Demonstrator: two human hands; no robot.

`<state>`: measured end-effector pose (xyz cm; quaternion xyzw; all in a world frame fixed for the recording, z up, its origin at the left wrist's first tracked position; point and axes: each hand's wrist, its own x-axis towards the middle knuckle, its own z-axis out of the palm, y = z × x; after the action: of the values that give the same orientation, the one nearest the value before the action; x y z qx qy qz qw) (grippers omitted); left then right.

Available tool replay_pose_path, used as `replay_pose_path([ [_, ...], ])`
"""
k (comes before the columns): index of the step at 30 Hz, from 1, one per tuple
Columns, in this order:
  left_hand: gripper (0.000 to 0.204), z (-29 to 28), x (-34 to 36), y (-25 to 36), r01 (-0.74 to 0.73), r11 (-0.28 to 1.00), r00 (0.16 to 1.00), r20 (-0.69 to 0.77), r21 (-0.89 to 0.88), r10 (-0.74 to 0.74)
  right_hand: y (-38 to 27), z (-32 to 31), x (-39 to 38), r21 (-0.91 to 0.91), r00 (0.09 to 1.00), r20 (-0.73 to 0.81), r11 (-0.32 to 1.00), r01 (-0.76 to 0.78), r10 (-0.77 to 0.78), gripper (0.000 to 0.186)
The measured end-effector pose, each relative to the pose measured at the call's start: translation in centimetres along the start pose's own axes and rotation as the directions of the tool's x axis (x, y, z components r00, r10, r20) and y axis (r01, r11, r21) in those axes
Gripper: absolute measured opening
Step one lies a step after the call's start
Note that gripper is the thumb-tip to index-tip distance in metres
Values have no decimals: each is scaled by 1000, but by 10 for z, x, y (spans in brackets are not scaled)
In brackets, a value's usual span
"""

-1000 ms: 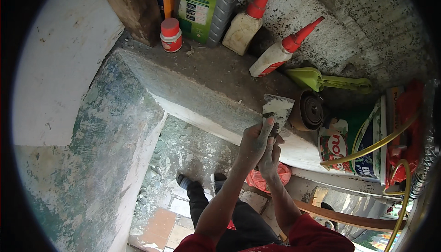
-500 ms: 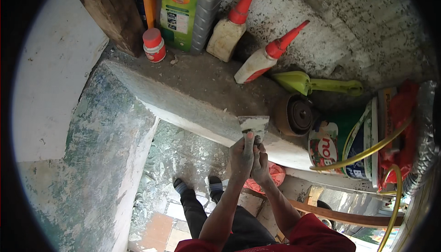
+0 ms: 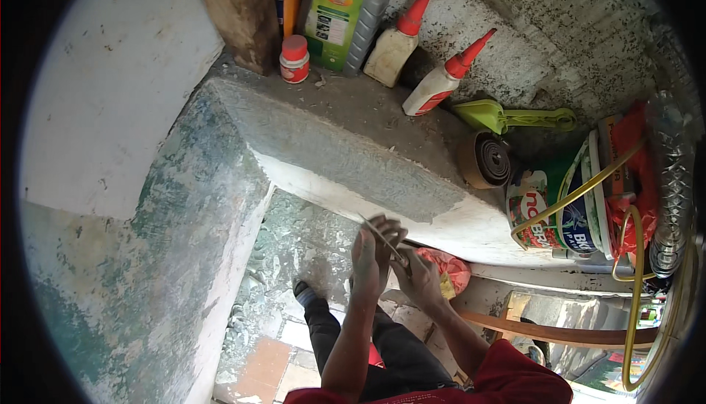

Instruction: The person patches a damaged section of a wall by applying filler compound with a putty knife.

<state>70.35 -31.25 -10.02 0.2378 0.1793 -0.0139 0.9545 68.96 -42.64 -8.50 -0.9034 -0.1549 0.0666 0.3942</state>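
right grip [image 3: 419,280] pinches a scraper [image 3: 383,239], set between both hands; can't tell if left grip [image 3: 369,258] squeezes its blade. seems a blade-holding step, so the next move needs care. farther off, bottles [image 3: 432,93] stand on a ledge [image 3: 353,121].

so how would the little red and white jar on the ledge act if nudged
The red-and-white jar may tip if pushed high, as it stands upright, taller than wide. Its round body suggests it could roll once knocked over. It is probably light, being small, though its contents are hidden.
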Motion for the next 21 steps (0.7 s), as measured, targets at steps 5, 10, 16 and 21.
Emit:
replay_pose_path([
  [5,70,7,-3,33,-226,958,917,292,-178,270,-38,-18,17,-299,991,-72,950,87,-114,46],
  [10,32,13,-9,34,-295,953,947,-151,-61,284,-29,-7,8,-330,980,7,925,188,-197,24],
  [16,25,1,-10,35,-143,990,953,-270,-5,136,-30,12,-15,-44,977,196,996,-81,89,21],
  [21,28,-16,-7,29,-27,999,942,-336,-45,11,-30,18,-23,36,976,194,993,-108,100,22],
])
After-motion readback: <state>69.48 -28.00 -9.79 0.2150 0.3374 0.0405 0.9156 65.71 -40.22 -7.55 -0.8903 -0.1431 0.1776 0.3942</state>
